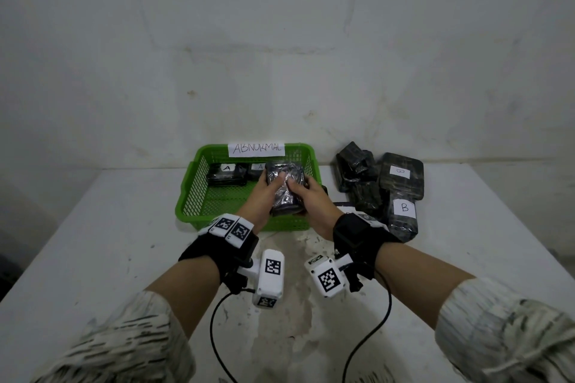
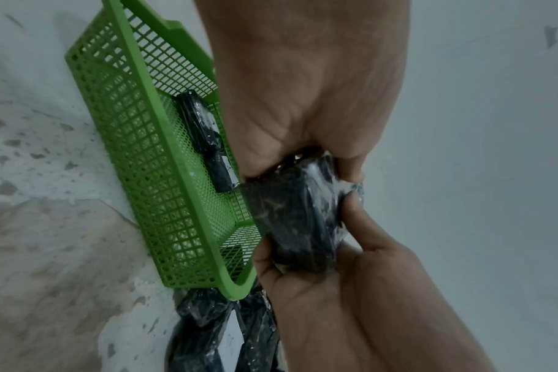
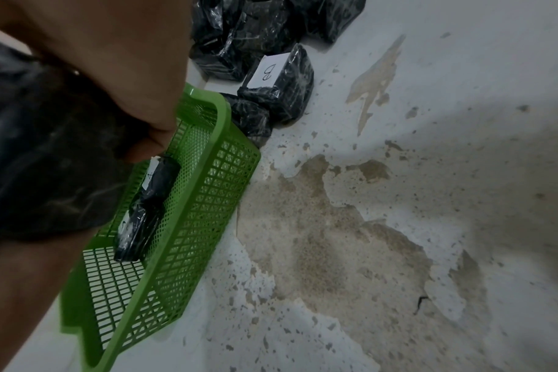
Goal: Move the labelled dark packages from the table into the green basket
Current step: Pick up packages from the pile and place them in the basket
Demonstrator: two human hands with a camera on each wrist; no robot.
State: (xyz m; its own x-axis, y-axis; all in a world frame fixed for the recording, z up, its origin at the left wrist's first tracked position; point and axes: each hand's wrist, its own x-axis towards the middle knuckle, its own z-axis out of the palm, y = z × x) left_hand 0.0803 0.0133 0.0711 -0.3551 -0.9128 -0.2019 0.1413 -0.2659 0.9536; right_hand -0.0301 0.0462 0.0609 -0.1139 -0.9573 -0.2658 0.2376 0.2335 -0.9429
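Both hands hold one dark, plastic-wrapped package over the green basket. My left hand grips its left side and my right hand grips its right side, thumbs on top. The left wrist view shows the same package pinched between both hands beside the basket. Two dark packages labelled A lie at the basket's far end. In the right wrist view, the held package fills the left, above the basket.
A pile of dark packages, two with white B labels, lies on the table right of the basket. A paper sign reading ABNORMAL sits on the basket's far rim. The white table is stained; a wall stands behind.
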